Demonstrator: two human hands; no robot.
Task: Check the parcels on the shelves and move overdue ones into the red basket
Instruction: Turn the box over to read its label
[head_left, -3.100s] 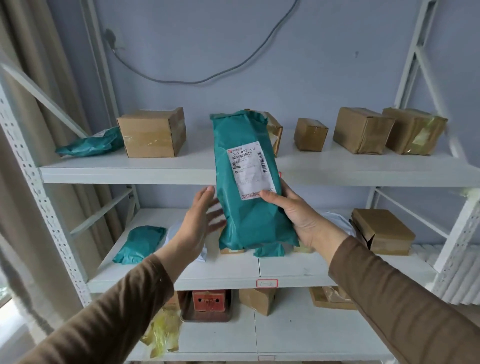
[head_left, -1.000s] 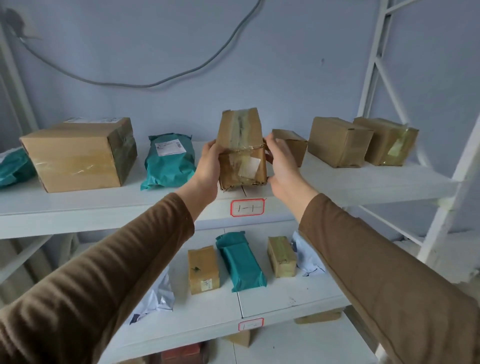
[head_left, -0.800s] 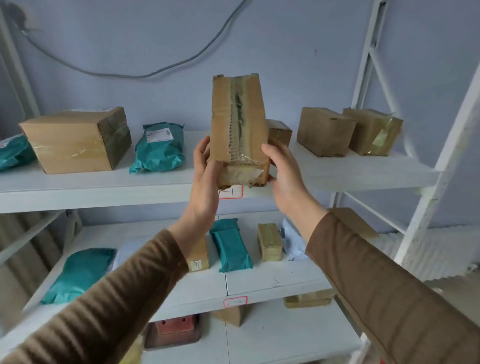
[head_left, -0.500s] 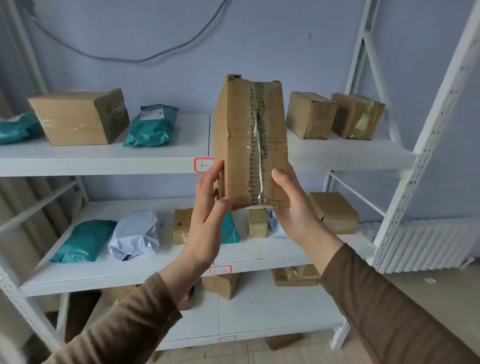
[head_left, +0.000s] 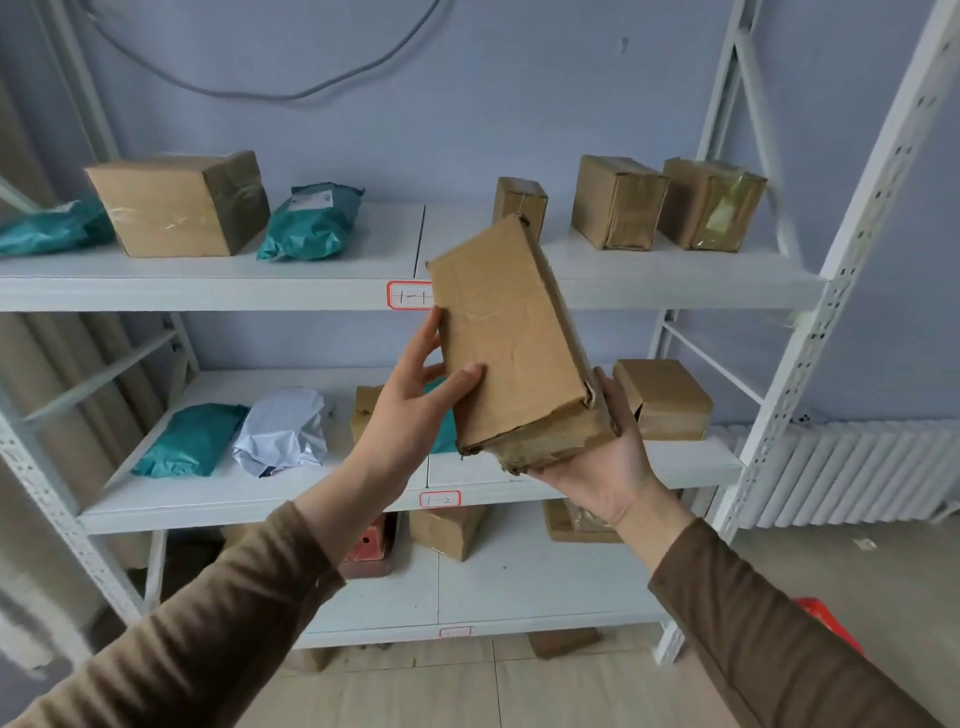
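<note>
I hold a long brown cardboard parcel (head_left: 511, 338) in front of the white shelves, tilted with its top leaning left and a plain face towards me. My left hand (head_left: 415, 400) grips its left edge, thumb across the front. My right hand (head_left: 597, 467) cups its taped lower end from below, fingers behind the box. A corner of the red basket (head_left: 826, 623) shows on the floor at the lower right, mostly hidden by my right sleeve.
The top shelf (head_left: 208, 280) carries a big box (head_left: 176, 208), two teal bags (head_left: 311, 223) and three smaller boxes (head_left: 618, 202). The middle shelf (head_left: 249, 499) holds teal and white bags and boxes. A radiator (head_left: 852, 473) stands at the right.
The parcel came off the top shelf and down in front of me. It has been turned from upright with its taped seam facing me to tilted with a plain face showing.
</note>
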